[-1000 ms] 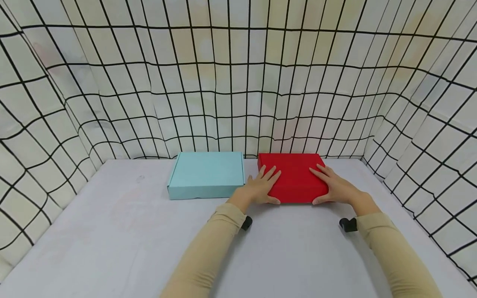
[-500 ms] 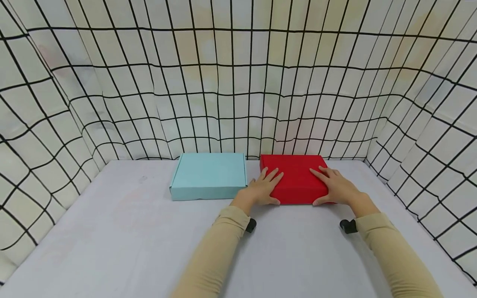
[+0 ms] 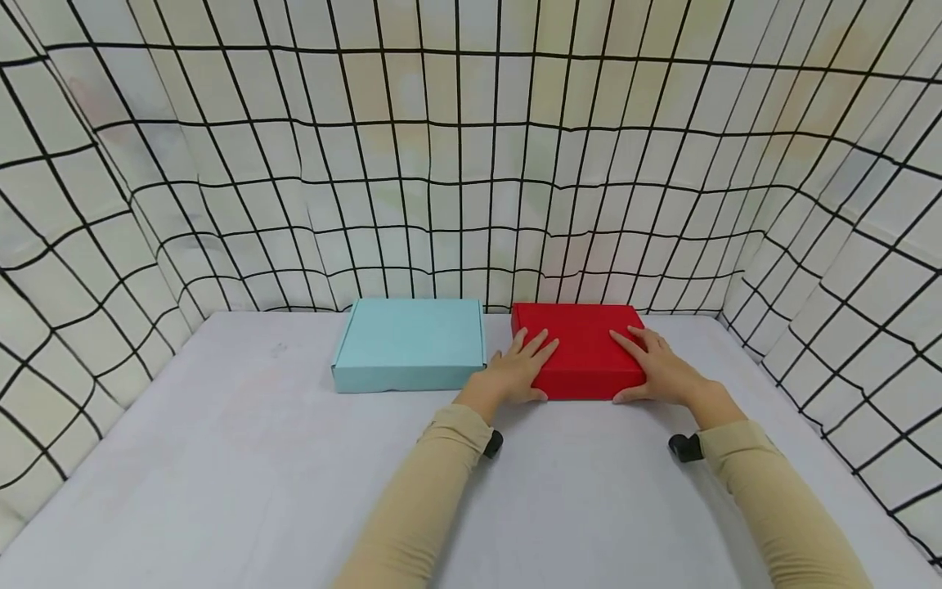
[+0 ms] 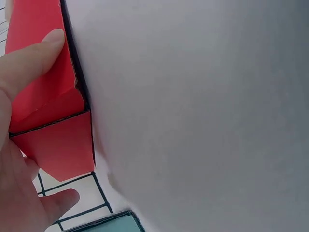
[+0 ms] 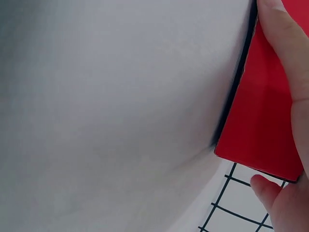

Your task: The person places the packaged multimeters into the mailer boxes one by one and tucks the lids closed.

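Observation:
On the white table (image 3: 294, 491), a flat red cardboard box (image 3: 581, 339) lies at the back, right of the middle. My left hand (image 3: 509, 378) holds its left front corner, fingers spread over the top and thumb on the front face. At the right front corner, my right hand (image 3: 666, 373) holds it in the same way. The left wrist view shows the left thumb (image 4: 36, 60) lying along the red front side, little finger sticking out past the box's end. In the right wrist view the right thumb (image 5: 285, 43) rests along the front side.
A light blue flat box (image 3: 410, 345) lies left of the red one, its right front corner close to my left hand. White walls with a black grid net (image 3: 471, 164) enclose the table at the back and both sides. Small black devices (image 3: 686, 447) sit at both wrists.
The head view shifts slightly. Both hands keep their places on the red box, and neither box visibly moves on the table.

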`<state>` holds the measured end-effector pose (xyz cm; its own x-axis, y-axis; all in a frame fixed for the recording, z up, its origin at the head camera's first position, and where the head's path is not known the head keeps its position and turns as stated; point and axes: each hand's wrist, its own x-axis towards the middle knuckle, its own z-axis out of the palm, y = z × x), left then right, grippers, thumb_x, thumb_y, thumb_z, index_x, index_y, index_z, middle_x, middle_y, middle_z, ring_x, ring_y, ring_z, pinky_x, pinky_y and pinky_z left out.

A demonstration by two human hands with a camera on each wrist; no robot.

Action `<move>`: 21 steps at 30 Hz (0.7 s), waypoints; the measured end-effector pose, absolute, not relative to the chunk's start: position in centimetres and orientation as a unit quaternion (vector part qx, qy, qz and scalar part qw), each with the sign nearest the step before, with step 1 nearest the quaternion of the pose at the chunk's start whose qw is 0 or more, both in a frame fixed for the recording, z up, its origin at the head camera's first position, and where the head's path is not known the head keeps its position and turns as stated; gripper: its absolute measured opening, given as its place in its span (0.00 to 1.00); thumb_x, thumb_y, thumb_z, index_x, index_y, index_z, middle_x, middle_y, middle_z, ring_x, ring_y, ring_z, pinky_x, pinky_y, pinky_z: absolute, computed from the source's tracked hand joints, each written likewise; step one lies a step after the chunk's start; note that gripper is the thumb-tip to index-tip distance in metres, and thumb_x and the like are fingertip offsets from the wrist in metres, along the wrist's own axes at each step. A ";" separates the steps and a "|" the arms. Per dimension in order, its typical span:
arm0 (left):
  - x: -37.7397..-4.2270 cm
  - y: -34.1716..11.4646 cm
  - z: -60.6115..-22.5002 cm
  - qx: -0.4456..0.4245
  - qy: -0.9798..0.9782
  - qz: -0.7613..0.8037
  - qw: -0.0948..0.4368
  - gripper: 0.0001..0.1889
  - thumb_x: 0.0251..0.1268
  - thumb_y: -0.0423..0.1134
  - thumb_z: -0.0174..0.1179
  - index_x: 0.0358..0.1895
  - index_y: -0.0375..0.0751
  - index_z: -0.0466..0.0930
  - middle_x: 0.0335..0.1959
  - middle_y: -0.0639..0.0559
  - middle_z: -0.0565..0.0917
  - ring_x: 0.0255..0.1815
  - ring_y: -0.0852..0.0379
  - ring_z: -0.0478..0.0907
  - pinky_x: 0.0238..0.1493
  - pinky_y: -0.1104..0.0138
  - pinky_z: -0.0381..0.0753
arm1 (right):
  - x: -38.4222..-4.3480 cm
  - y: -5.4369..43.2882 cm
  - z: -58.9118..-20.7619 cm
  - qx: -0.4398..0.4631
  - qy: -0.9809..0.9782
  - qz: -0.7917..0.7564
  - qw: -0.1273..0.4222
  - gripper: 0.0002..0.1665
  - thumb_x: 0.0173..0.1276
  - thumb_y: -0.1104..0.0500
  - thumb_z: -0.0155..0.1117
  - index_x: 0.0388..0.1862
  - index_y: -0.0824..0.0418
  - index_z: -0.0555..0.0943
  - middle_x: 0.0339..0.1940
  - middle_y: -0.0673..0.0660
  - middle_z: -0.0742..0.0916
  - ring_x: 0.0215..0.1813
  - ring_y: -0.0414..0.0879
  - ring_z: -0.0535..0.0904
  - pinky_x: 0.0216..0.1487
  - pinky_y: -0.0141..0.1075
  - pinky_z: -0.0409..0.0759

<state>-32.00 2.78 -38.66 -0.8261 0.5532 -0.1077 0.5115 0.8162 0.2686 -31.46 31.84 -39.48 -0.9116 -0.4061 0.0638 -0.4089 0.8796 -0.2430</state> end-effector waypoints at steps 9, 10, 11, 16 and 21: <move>-31.8 2.7 -38.5 0.283 0.952 0.083 0.085 0.55 0.63 0.48 0.72 0.85 0.53 0.42 0.85 0.51 0.41 0.84 0.44 0.35 0.75 0.43 0.58 | -32.0 32.0 -39.7 0.211 -0.963 0.164 -0.023 0.67 0.56 0.43 0.81 0.84 0.61 0.52 0.83 0.71 0.49 0.78 0.77 0.40 0.65 0.72 0.66; -31.8 2.8 -38.5 0.282 0.953 0.079 0.082 0.55 0.63 0.49 0.72 0.85 0.53 0.42 0.85 0.50 0.42 0.84 0.44 0.36 0.75 0.43 0.59 | -32.0 31.9 -39.8 0.208 -0.964 0.165 -0.024 0.67 0.56 0.43 0.81 0.84 0.61 0.52 0.83 0.70 0.49 0.79 0.76 0.40 0.65 0.71 0.66; -31.8 2.8 -38.6 0.281 0.954 0.074 0.078 0.55 0.63 0.49 0.72 0.85 0.53 0.42 0.85 0.50 0.42 0.84 0.44 0.36 0.75 0.43 0.59 | -32.0 31.9 -39.8 0.206 -0.964 0.166 -0.024 0.67 0.56 0.43 0.81 0.84 0.61 0.52 0.83 0.70 0.49 0.78 0.76 0.40 0.65 0.72 0.66; -31.7 3.1 -38.9 0.272 0.958 0.058 0.063 0.54 0.63 0.49 0.72 0.85 0.53 0.44 0.85 0.51 0.44 0.84 0.44 0.39 0.74 0.45 0.61 | -31.8 31.8 -39.9 0.202 -0.966 0.163 -0.020 0.66 0.57 0.43 0.80 0.84 0.60 0.51 0.83 0.70 0.49 0.79 0.76 0.40 0.65 0.72 0.65; -31.7 3.2 -39.0 0.267 0.961 0.055 0.056 0.54 0.63 0.48 0.72 0.85 0.52 0.44 0.85 0.51 0.44 0.84 0.44 0.39 0.75 0.46 0.60 | -31.8 31.6 -39.9 0.201 -0.966 0.161 -0.012 0.65 0.58 0.45 0.80 0.84 0.61 0.53 0.83 0.70 0.50 0.79 0.75 0.40 0.65 0.72 0.64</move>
